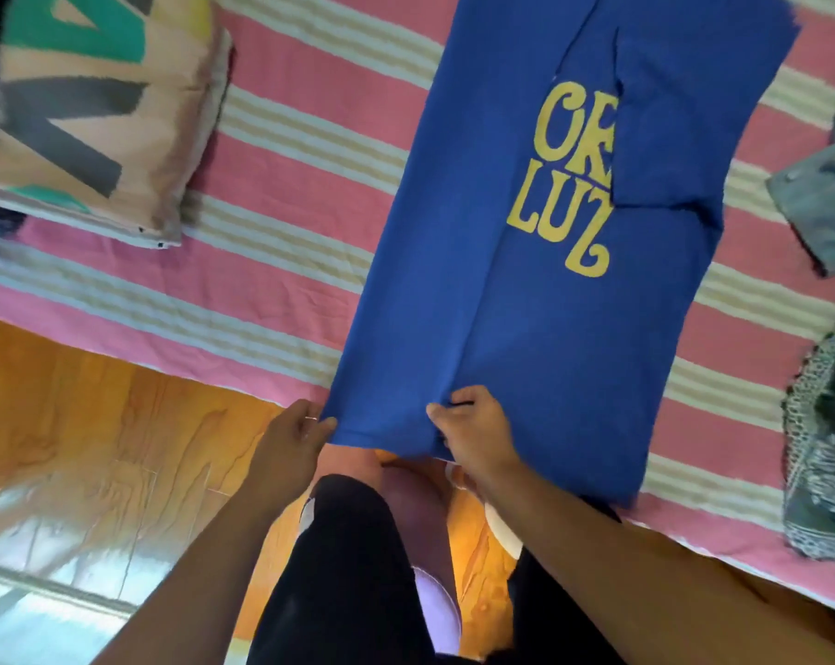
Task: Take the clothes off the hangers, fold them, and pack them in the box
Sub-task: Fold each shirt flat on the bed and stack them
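Closest to me, the person stands at the edge of the bed, and both hands are on the near hem of the blue T-shirt (526, 300). The left hand (300, 431) pinches the hem's left corner between thumb and curled fingers; the right hand (473, 434) has its fingers closed on the hem nearer the middle. That end of the shirt hangs a little off the bed's edge toward the person's legs.

Beyond the hands, the shirt lies lengthwise on the pink striped bedspread (286, 151), off its hanger, with its right side already folded in over the yellow lettering so only part of the print shows. To my eye this is mid-fold: the sides look turned in, and the lengthwise fold, hem up toward the collar, seems to be what's left for this garment.

To the right of the shirt sit a grey garment (823, 204) and, nearer, a dark patterned one (823, 448), both heaped and seemingly still unfolded. To the shirt's left, farther up the bed, lies a printed pillow (99, 122). I can see no box or hangers from here, so packing looks entirely ahead.
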